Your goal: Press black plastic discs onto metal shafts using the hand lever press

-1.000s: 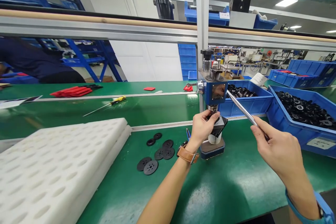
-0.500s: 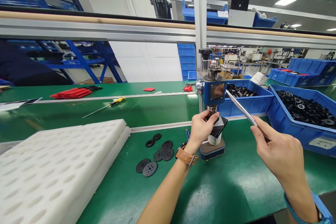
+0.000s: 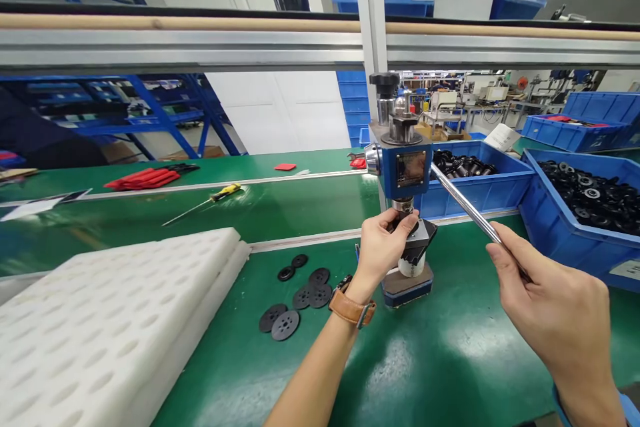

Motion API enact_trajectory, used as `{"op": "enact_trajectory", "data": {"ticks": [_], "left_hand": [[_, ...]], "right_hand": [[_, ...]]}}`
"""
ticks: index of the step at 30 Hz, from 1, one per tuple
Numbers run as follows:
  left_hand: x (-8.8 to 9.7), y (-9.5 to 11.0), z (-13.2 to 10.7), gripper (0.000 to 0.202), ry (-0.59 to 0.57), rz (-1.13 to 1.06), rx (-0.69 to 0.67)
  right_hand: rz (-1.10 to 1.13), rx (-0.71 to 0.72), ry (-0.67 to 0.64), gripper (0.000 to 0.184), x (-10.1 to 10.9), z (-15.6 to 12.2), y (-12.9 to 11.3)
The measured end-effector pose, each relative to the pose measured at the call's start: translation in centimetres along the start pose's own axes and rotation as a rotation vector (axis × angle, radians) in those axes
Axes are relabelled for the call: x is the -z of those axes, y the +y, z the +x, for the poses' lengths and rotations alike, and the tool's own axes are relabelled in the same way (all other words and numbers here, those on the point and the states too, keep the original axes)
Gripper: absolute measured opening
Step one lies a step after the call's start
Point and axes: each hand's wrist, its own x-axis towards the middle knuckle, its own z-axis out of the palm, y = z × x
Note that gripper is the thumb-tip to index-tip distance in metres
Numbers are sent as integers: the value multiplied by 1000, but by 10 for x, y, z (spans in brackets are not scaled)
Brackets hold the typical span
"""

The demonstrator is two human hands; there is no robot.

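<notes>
**Both hands on the small bench press**

The left hand (image 3: 383, 243) is curled with its fingertips pinched around a black part (image 3: 419, 244) that sits on a white post under the ram of the blue hand press (image 3: 404, 170). The right hand (image 3: 545, 300) is closed around the lower end of the press's steel lever (image 3: 463, 203), which slants up and away from it to the press head.

The lever looks stiff, smooth and polished, so I'd judge a full wrap near its free end gives the best hold. The black part looks small, light and rigid, probably moulded plastic, and is best held by its edges, clear of the ram. The press itself looks heavy and steady on its base.

The left fingers cover most of the part, so its shape and seating are unclear. The lever's tip is buried in the right palm. The loose black discs (image 3: 300, 293) lie on the green counter (image 3: 425, 360) just left of the left wrist. The contents of the blue bins (image 3: 565, 227) beyond the right hand are too small to identify.
</notes>
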Motion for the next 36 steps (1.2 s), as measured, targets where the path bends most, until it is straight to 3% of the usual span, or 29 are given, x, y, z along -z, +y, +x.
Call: {"op": "enact_trajectory", "data": {"ticks": [7,10,13,15,17,20,24,26,29,30,34,36], "left_hand": [[3,-5,3,44,-12,60,-11],[5,-10,7,47,-25,102,-38],[6,-5,9,38,-1,201,-120],[7,4,3,29,83,315,-194],[10,15,-12,27,183,334,-214],[20,28,-49,44,239,-8,-8],[31,33,-113,55,207,-556,313],[33,31,-145,50,201,-713,425],[29,26,-187,48,204,-829,524],[26,23,-200,48,208,-845,542],[13,10,-244,48,233,-880,597],[7,2,-261,51,254,-890,625]], "right_hand": [[-11,11,17,29,-5,4,0],[8,-26,-87,29,0,9,1],[80,-5,-170,28,18,22,5],[212,68,-69,26,36,38,8],[366,155,142,23,55,56,10],[491,258,382,22,70,86,13],[603,338,453,42,64,104,12],[616,318,468,56,58,92,7],[654,289,432,61,50,42,-6],[712,308,357,58,47,18,-11],[921,420,-204,54,33,-88,-27],[928,453,-348,59,27,-130,-29]]}}
